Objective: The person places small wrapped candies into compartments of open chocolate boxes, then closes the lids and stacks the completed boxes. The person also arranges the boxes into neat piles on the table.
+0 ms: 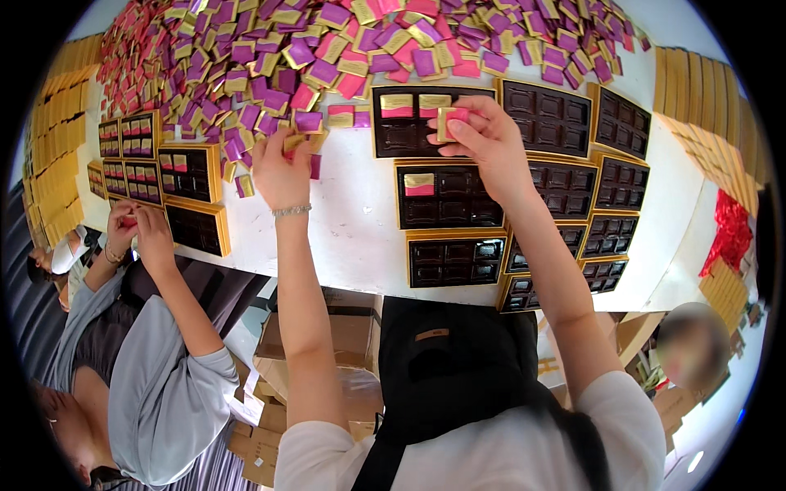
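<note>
My right hand (487, 143) pinches a small pink-and-gold packet (449, 124) between thumb and fingers. It is over a gold-edged box with a dark compartmented tray (399, 137), where two pink-and-gold packets (396, 106) lie in the far row. A nearer box (453, 214) has a similar packet (419, 184) in its far left compartment. At the near edge of a large heap of purple, pink and gold packets (327, 49), my left hand (282, 172) has its fingers curled around a small gold packet (292, 142). The fingers partly hide that packet.
More dark-trayed boxes (544, 119) stand in rows on the right of the white table (344, 221). At the left, a co-worker's hands (147, 233) hold something reddish beside partly filled boxes (187, 173). Gold box stacks (61, 155) line the far left; cardboard cartons (319, 335) sit below the table.
</note>
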`<control>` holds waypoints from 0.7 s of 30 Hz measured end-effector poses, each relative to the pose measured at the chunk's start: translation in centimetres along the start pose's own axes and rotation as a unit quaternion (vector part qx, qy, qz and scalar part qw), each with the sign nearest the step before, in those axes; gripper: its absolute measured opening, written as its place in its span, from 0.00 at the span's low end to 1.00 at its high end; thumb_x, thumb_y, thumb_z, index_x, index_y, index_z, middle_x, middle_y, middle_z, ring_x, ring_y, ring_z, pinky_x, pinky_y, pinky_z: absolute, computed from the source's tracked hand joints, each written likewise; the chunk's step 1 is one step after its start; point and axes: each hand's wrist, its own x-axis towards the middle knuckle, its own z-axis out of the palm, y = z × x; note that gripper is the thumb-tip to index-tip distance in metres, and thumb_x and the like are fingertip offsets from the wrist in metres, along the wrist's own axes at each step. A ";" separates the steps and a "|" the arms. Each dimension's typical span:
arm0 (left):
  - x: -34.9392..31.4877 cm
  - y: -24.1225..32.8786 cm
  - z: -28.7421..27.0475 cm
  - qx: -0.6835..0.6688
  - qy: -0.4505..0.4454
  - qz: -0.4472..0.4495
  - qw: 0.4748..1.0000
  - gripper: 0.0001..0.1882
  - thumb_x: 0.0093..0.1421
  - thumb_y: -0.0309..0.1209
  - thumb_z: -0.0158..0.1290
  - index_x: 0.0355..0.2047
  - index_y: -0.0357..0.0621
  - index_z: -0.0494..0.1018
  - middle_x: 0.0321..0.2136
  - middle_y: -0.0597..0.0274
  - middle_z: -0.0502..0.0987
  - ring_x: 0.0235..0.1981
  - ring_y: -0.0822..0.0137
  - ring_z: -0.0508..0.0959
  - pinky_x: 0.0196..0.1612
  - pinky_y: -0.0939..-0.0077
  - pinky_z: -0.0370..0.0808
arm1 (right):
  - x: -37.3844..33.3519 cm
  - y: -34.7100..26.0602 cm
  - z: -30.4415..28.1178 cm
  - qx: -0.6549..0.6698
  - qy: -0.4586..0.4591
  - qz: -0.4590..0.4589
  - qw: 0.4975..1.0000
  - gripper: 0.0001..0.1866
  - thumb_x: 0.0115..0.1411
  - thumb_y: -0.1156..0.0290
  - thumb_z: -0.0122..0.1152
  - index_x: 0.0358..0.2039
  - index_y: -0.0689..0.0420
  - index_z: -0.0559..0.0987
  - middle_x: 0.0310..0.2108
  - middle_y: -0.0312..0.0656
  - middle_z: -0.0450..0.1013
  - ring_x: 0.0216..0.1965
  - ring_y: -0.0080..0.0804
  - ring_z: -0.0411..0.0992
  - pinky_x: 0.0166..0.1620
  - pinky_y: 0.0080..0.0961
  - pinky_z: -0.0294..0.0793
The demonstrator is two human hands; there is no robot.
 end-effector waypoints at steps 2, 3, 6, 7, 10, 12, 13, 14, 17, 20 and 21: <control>-0.9 1.4 -0.1 -0.151 -0.017 -0.064 0.986 0.11 0.52 0.28 0.62 0.37 0.40 0.78 0.29 0.60 0.79 0.30 0.66 0.79 0.34 0.73 0.76 | -1.0 -0.2 -2.1 -0.026 0.036 -0.027 0.999 0.12 0.65 0.75 0.53 0.48 0.61 0.70 0.41 0.50 0.77 0.42 0.38 0.78 0.44 0.27 0.79; -1.9 2.7 0.2 -0.253 -0.030 -0.085 0.963 0.10 0.53 0.27 0.62 0.37 0.41 0.79 0.28 0.61 0.80 0.29 0.69 0.80 0.33 0.76 0.77 | -1.4 -0.3 -3.0 -0.028 0.061 -0.039 0.997 0.12 0.64 0.76 0.53 0.49 0.61 0.70 0.41 0.50 0.77 0.42 0.38 0.78 0.43 0.26 0.79; -6.0 9.2 0.5 -0.398 -0.164 -0.106 0.896 0.07 0.57 0.26 0.60 0.36 0.41 0.79 0.30 0.62 0.82 0.31 0.77 0.80 0.34 0.84 0.77 | -3.3 0.5 -5.7 -0.110 0.119 -0.082 0.983 0.11 0.63 0.78 0.54 0.46 0.63 0.72 0.41 0.46 0.77 0.41 0.32 0.77 0.44 0.23 0.77; -7.3 11.9 0.6 -0.387 -0.181 -0.080 0.900 0.07 0.55 0.24 0.61 0.35 0.41 0.79 0.30 0.62 0.82 0.29 0.74 0.80 0.34 0.83 0.76 | -3.7 0.7 -6.3 -0.150 0.133 -0.102 0.974 0.10 0.63 0.79 0.55 0.45 0.63 0.73 0.41 0.43 0.77 0.41 0.28 0.76 0.44 0.22 0.76; -9.4 14.7 2.6 -0.234 -0.130 0.163 0.950 0.09 0.50 0.24 0.64 0.33 0.42 0.79 0.25 0.64 0.80 0.28 0.66 0.77 0.35 0.75 0.75 | -5.0 0.5 -6.1 -0.168 0.161 -0.141 0.962 0.07 0.60 0.81 0.58 0.40 0.64 0.77 0.41 0.38 0.77 0.40 0.21 0.74 0.45 0.19 0.73; -10.1 14.3 4.2 -0.181 -0.063 0.188 0.963 0.12 0.48 0.25 0.64 0.35 0.45 0.79 0.35 0.62 0.79 0.36 0.59 0.75 0.43 0.65 0.71 | -5.7 0.7 -6.4 -0.193 0.167 -0.183 0.949 0.07 0.59 0.82 0.58 0.38 0.63 0.79 0.41 0.38 0.77 0.40 0.21 0.74 0.44 0.19 0.73; -10.3 14.2 3.9 -0.146 -0.047 0.188 0.970 0.13 0.48 0.26 0.65 0.36 0.45 0.79 0.38 0.61 0.78 0.38 0.60 0.74 0.46 0.64 0.70 | -6.4 0.9 -6.3 -0.239 0.185 -0.186 0.935 0.06 0.57 0.83 0.60 0.35 0.62 0.81 0.40 0.41 0.76 0.38 0.24 0.75 0.43 0.20 0.74; -10.4 14.1 3.7 -0.110 -0.030 0.188 0.975 0.15 0.47 0.26 0.65 0.38 0.45 0.79 0.42 0.61 0.77 0.41 0.60 0.74 0.48 0.63 0.69 | -6.7 1.4 -6.4 -0.344 0.184 -0.226 0.893 0.10 0.52 0.85 0.61 0.34 0.61 0.82 0.39 0.42 0.74 0.38 0.32 0.74 0.42 0.24 0.74; -11.3 13.4 3.9 -0.064 -0.091 0.272 0.956 0.25 0.51 0.31 0.62 0.51 0.42 0.73 0.54 0.57 0.72 0.57 0.57 0.68 0.61 0.52 0.59 | -7.5 3.1 -6.1 -0.515 0.132 -0.381 0.756 0.20 0.40 0.87 0.60 0.36 0.59 0.82 0.37 0.41 0.72 0.40 0.41 0.70 0.39 0.28 0.74; -12.6 12.8 3.6 -0.020 -0.179 0.314 0.932 0.33 0.52 0.35 0.60 0.59 0.41 0.66 0.62 0.56 0.64 0.65 0.58 0.61 0.65 0.39 0.48 | -7.9 5.8 -5.8 -0.551 0.082 -0.384 0.736 0.19 0.41 0.83 0.59 0.38 0.64 0.80 0.41 0.43 0.72 0.43 0.42 0.71 0.45 0.32 0.75; -12.8 12.7 3.5 -0.006 -0.199 0.314 0.928 0.35 0.52 0.35 0.60 0.60 0.41 0.65 0.63 0.56 0.63 0.65 0.58 0.60 0.65 0.38 0.47 | -8.2 6.4 -6.0 -0.561 0.085 -0.384 0.728 0.19 0.42 0.82 0.59 0.38 0.64 0.80 0.41 0.43 0.72 0.44 0.42 0.70 0.46 0.33 0.74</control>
